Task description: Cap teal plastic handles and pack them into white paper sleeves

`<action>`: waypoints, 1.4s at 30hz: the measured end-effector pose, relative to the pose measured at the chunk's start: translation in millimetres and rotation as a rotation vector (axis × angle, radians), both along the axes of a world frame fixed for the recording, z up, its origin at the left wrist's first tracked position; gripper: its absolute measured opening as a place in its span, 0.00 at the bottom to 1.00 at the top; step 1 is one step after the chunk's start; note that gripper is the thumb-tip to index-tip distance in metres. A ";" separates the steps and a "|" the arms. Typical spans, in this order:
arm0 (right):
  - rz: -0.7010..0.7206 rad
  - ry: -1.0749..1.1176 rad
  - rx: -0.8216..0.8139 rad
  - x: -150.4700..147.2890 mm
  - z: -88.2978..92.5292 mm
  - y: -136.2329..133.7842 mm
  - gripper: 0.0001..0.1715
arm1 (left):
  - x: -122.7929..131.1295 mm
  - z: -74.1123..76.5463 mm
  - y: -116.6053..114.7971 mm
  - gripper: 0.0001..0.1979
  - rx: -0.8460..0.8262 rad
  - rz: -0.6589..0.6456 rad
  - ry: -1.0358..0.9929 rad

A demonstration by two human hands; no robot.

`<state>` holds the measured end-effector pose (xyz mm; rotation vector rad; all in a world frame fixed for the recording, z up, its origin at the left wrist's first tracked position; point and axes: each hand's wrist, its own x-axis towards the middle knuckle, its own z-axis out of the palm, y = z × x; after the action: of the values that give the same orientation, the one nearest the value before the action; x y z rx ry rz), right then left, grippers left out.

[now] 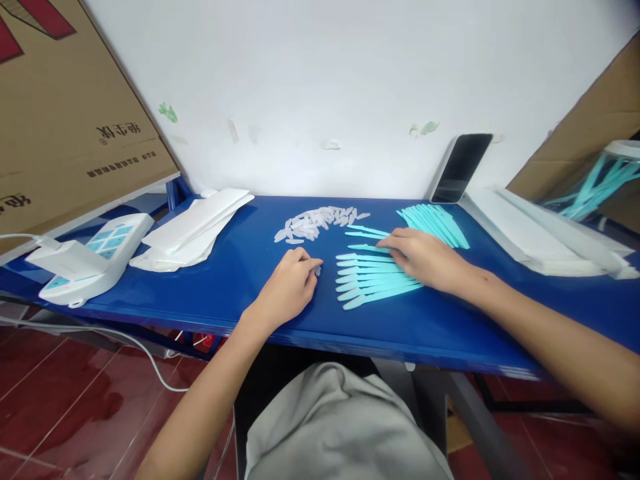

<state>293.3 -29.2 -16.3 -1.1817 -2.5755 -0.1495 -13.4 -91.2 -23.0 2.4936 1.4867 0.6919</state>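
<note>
My left hand rests over the blue table with its fingers closed on a small translucent cap. My right hand is pinching the handle of a turquoise eyebrow razor. Just below that razor lies a fanned row of eyebrow razors, several with whitish caps over their tips. Two more razors without visible caps are beyond my right fingertips. Behind my right hand is another fanned stack of turquoise razors. A loose heap of translucent caps lies beyond my left hand.
White paper packets and a white power strip with a plugged-in charger occupy the left. On the right a phone leans against the wall, near white boxes and a clear container of turquoise razors.
</note>
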 end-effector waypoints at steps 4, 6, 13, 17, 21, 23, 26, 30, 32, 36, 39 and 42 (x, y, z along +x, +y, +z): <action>0.011 -0.010 0.028 -1.6 -1.3 -1.3 0.23 | -1.3 -1.4 0.3 0.17 0.057 0.034 0.004; 0.023 0.020 0.035 -3.3 -0.6 -3.1 0.22 | -1.4 0.0 0.4 0.14 0.077 0.053 0.016; 0.046 0.165 0.035 -13.4 11.4 -18.7 0.17 | 0.6 4.4 0.4 0.06 0.062 0.061 0.022; 0.057 0.156 -0.023 -20.2 16.9 -28.5 0.16 | 3.7 6.0 -2.5 0.07 0.097 0.019 -0.013; 0.081 0.121 -0.005 -23.2 18.1 -33.3 0.17 | 6.6 8.1 -5.3 0.13 0.099 0.000 0.048; 0.098 0.102 -0.031 -22.4 17.4 -33.8 0.17 | 7.4 9.5 -6.1 0.17 0.092 -0.005 0.066; 0.164 0.087 -0.070 -21.1 16.8 -34.7 0.18 | 7.4 10.9 -6.5 0.21 0.114 -0.031 0.070; 0.125 0.065 -0.114 -22.8 20.0 -38.9 0.20 | 5.8 9.6 -5.8 0.18 0.171 -0.114 0.087; 0.113 0.067 -0.145 -23.8 22.2 -41.1 0.20 | 5.2 8.2 -5.5 0.14 0.193 -0.162 0.063; 0.168 0.102 -0.124 -24.1 24.3 -42.5 0.19 | 4.8 7.6 -6.7 0.11 0.200 -0.230 0.005; 0.240 0.117 -0.100 -24.0 23.4 -42.0 0.22 | 4.8 8.8 -7.9 0.10 0.184 -0.256 -0.046; 0.249 0.124 -0.071 -24.2 21.7 -41.8 0.23 | 4.9 9.3 -8.2 0.11 0.185 -0.276 -0.094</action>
<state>269.1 -71.0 5.3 -0.8528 -2.6079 0.0677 -8.5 -99.4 -13.7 2.6869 1.0625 0.9150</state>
